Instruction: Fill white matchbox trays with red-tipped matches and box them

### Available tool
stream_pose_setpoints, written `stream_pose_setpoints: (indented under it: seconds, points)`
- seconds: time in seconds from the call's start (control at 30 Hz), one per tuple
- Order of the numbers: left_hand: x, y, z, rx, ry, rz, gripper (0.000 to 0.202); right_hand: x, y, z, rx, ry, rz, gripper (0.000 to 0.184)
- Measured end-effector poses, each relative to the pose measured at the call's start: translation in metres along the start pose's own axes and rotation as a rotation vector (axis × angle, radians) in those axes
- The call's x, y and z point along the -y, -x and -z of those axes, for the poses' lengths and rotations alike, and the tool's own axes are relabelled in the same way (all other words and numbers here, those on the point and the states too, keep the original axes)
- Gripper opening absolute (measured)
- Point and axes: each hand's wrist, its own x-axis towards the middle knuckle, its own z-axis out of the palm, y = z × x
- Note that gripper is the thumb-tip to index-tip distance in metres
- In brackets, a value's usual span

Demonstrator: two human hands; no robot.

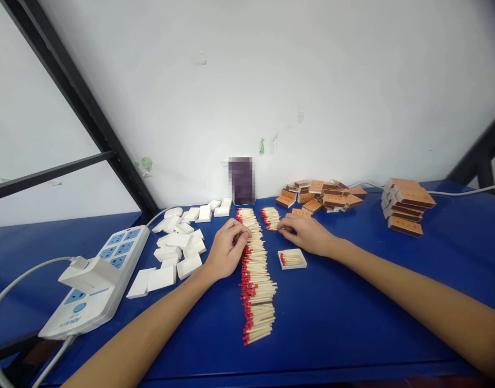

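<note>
**Left hand [227, 250] at the long match row [259, 275], right hand [306, 233] at the short match row [269, 217]**

I see the long match row running from near the back edge of the blue tabletop [344, 318] towards its front edge, red heads leftward. The left fingers curl over it; the right fingers bend together at the short match row's stick ends, near the back edge. At this size I cannot tell whether either hand grips a match. An open tray [294, 266] with some matches lies just frontward of the right hand. White trays [191, 243] spread leftward; orange matchboxes [334, 199] heap along the back edge, with a stack [409, 202] towards the back right corner.
</note>
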Motion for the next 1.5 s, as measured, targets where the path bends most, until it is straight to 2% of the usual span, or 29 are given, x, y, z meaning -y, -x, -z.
stream_pose_setpoints:
  seconds: [0.4, 0.7, 1.5]
  points:
    - [-0.0002, -0.0004, 0.0011, -0.001, 0.0, -0.007, 0.026, 0.0017, 0.0004, 0.0021, 0.04, -0.018, 0.007, 0.029]
    - [-0.0002, -0.0003, 0.0004, 0.002, -0.02, -0.03, 0.025, 0.0004, 0.001, 0.0021, -0.001, -0.13, -0.01, 0.025]
    - [0.0007, -0.0003, -0.0011, -0.016, -0.043, -0.04, 0.023, -0.0018, 0.0014, -0.001, 0.001, -0.095, -0.023, 0.027]
